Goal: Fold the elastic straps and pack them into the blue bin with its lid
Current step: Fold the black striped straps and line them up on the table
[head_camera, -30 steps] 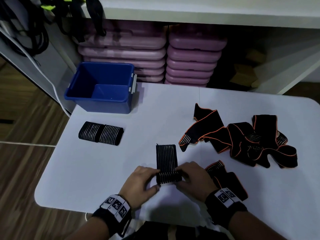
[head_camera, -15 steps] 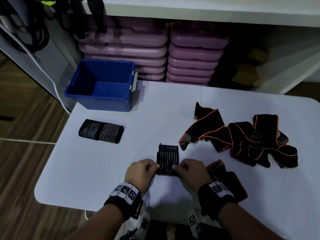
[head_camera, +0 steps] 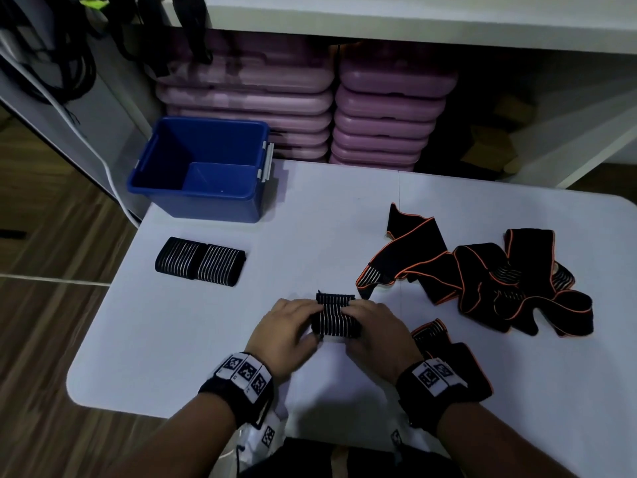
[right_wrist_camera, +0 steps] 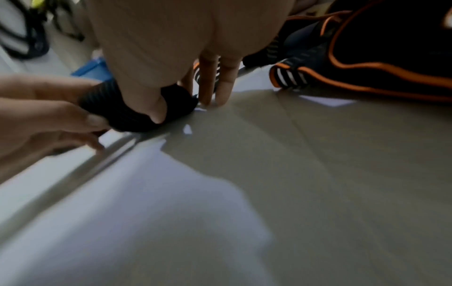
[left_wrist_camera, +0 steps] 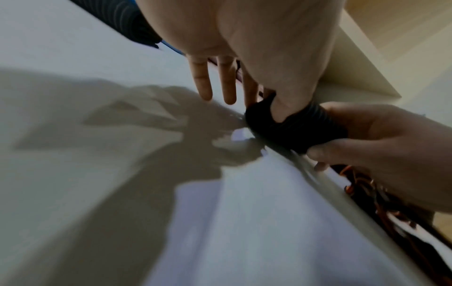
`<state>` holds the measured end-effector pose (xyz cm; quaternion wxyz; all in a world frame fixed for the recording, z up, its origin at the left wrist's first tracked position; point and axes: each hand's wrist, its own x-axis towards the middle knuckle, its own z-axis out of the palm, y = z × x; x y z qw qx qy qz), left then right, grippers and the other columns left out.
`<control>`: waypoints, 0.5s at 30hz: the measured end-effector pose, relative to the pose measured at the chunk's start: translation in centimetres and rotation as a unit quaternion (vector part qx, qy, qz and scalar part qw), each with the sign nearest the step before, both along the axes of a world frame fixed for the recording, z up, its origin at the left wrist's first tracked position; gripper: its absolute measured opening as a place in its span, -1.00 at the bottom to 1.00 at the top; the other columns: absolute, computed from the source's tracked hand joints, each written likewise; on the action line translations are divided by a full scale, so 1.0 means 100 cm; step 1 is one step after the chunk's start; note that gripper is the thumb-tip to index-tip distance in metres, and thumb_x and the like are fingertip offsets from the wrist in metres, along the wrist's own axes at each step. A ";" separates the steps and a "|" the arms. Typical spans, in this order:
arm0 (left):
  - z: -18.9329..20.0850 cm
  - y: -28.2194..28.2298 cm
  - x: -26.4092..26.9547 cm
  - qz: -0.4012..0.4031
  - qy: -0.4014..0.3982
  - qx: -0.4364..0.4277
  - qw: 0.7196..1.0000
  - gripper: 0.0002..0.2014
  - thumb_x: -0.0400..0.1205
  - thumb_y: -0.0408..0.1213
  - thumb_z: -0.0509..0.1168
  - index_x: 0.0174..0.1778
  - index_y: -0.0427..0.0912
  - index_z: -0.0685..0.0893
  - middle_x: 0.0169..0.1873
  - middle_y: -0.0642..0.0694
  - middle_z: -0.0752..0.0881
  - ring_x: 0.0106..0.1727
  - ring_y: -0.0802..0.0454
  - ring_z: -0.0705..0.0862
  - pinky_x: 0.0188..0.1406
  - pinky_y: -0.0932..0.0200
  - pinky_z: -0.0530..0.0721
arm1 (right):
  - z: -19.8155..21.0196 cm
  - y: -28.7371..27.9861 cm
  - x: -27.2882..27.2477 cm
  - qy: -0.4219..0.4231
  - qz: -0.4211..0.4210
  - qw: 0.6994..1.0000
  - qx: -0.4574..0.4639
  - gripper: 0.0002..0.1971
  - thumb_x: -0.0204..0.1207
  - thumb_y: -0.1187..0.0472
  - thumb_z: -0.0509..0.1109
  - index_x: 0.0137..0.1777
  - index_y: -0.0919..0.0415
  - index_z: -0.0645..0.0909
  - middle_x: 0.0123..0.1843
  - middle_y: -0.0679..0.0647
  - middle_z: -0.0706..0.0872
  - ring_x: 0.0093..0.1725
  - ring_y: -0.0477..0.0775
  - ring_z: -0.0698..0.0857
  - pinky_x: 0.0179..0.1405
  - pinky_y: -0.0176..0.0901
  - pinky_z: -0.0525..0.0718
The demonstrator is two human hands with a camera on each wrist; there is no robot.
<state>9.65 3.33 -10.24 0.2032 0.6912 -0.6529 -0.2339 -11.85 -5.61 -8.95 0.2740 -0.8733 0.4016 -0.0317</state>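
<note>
One striped black strap (head_camera: 336, 317), partly folded, is pinched from both sides by the left hand (head_camera: 286, 334) and the right hand (head_camera: 377, 334) near the white table's (head_camera: 172, 339) near edge. Two folded straps (head_camera: 200, 262) are laid side by side, touching, to the far left, just near of the one open blue bin (head_camera: 203, 167). A tangle of orange-edged straps (head_camera: 482, 284), too knotted to be counted, is spread to the right.

— Inspector A: What is differing from a second ago?

— Inspector B: The striped strap (head_camera: 336, 317) is showing shorter and thicker; the length that was lying flat beyond the fingers is now doubled back onto the bundle.

— Inspector A: And the hands?

— Inspector B: The left hand (head_camera: 287, 331) and right hand (head_camera: 375, 334) are now pinching its two ends, thumbs underneath, closer together than before.
</note>
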 end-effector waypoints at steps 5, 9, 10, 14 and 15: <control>0.005 0.002 -0.007 0.083 0.080 0.034 0.993 -0.75 0.63 0.01 0.24 0.16 0.09 0.68 -0.07 0.08 0.74 0.02 0.02 0.64 0.03 0.02 0.63 | 0.009 -0.002 0.006 -0.109 -0.148 0.970 0.162 -0.93 0.55 0.05 0.50 -0.05 -0.13 0.67 -0.22 -0.19 0.74 -0.18 -0.32 0.69 -0.17 -0.38 0.59; -0.008 -0.008 -0.019 0.134 0.074 0.044 0.987 -0.65 0.67 0.08 0.08 0.20 0.04 0.64 -0.04 -0.02 0.69 0.06 -0.04 0.63 0.02 0.04 0.59 | -0.001 -0.002 0.023 -0.109 -0.210 0.962 0.134 -0.76 0.59 0.00 0.47 -0.22 0.11 0.69 -0.27 0.00 0.71 -0.23 -0.10 0.68 -0.19 -0.16 0.61; -0.009 -0.011 -0.024 0.144 0.071 0.050 0.986 -0.63 0.69 0.09 0.06 0.25 0.04 0.63 -0.02 -0.03 0.66 0.09 -0.04 0.60 0.05 0.06 0.58 | -0.005 -0.001 0.028 -0.097 -0.214 0.964 0.124 -0.70 0.62 0.00 0.43 -0.27 0.15 0.66 -0.28 0.05 0.69 -0.25 -0.02 0.66 -0.22 -0.08 0.56; -0.007 -0.017 -0.029 0.186 0.030 0.086 0.978 -0.64 0.76 0.05 0.10 0.26 -0.08 0.64 0.07 -0.11 0.59 0.18 -0.11 0.53 0.19 0.04 0.55 | -0.015 0.001 0.044 -0.036 -0.188 0.976 0.105 -0.67 0.67 -0.04 0.23 -0.31 0.07 0.48 -0.27 0.10 0.62 -0.27 0.11 0.58 -0.24 -0.10 0.40; -0.006 -0.017 -0.026 0.183 0.013 0.091 0.979 -0.64 0.76 0.05 0.11 0.23 -0.09 0.65 0.09 -0.12 0.58 0.18 -0.12 0.53 0.20 0.02 0.55 | -0.014 0.000 0.046 -0.032 -0.189 0.975 0.110 -0.68 0.64 -0.04 0.24 -0.31 0.06 0.46 -0.28 0.08 0.61 -0.28 0.10 0.58 -0.25 -0.11 0.40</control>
